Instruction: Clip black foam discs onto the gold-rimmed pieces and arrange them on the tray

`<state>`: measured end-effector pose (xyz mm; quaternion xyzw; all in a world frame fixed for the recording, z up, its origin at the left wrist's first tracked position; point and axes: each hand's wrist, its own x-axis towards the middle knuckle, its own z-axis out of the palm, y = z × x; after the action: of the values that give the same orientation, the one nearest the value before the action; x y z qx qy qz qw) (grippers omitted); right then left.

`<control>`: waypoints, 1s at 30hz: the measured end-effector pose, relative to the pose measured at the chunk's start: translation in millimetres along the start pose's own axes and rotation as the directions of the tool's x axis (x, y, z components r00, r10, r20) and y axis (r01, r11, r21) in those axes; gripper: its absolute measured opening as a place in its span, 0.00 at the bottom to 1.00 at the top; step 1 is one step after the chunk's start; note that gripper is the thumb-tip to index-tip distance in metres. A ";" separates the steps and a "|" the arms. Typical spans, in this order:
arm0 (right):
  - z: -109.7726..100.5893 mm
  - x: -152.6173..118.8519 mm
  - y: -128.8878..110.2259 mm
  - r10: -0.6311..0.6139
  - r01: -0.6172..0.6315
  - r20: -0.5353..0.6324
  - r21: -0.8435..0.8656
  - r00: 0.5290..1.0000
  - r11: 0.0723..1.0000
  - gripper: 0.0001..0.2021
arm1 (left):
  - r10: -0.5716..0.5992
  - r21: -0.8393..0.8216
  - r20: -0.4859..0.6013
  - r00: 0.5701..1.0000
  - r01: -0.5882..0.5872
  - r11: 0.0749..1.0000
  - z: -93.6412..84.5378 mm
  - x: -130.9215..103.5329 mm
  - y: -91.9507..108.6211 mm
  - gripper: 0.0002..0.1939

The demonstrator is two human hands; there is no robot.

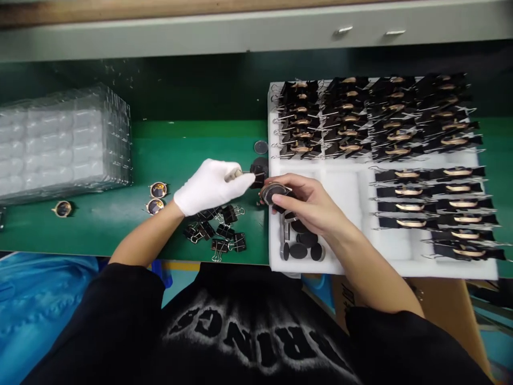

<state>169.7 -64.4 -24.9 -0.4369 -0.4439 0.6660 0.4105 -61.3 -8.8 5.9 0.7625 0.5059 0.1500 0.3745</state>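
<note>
My left hand [212, 184], in a white glove, pinches a black binder clip [257, 176] by its wire handles. Bare-fingered, my right hand [306, 202] grips a watch case [274, 192] with a dark round disc against it, just to the right of the clip. Whether the clip touches the watch case I cannot tell. Loose binder clips [220, 235] lie in a heap below my left wrist. Under my right hand, several black discs [298, 250] sit in a compartment of the white foam tray [344, 184].
Watch cases held in binder clips [348, 117] stand in rows in the tray. Two watch cases [158, 189] lie left of my glove, another watch case [63, 208] farther left. Clear plastic trays [64, 141] are stacked at left. A grey shelf edge [200, 35] runs across the back.
</note>
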 end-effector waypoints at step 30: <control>-35.4 -1.3 -17.4 -0.312 0.279 0.034 -0.548 0.949 0.789 0.06 | 0.023 -0.182 0.266 0.964 0.026 0.983 8.9 -14.6 6.9 0.29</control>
<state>206.3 -52.7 -16.1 -0.4803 -0.6656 0.4260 0.3805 -57.8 -26.9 7.1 0.7375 0.4355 0.0916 0.5079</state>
